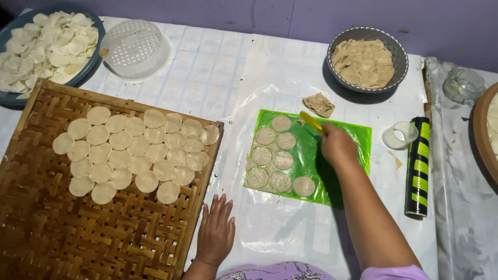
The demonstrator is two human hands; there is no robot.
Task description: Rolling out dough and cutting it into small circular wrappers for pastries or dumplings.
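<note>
Green sheet point(353, 150) bears dough rounds point(273, 158) at nine o'clock of the right hand point(337, 148) gripping a yellow tool point(310, 122); left hand point(215, 233) rests flat.

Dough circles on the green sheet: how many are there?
8 dough circles on the green sheet: one at top, two rows of two, three along the bottom. The right hand may hide more.

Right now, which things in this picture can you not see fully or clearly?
All in the head view:
- Yellow tool: the right hand covers its lower end, so its kind is unclear.
- Blue bowl of white slices: cut off by the left and top edges.
- Wooden tray: cut off by the right edge.
- Glass dish: too small and dim to tell any contents.
- Left hand: lies flat, palm hidden.
</note>
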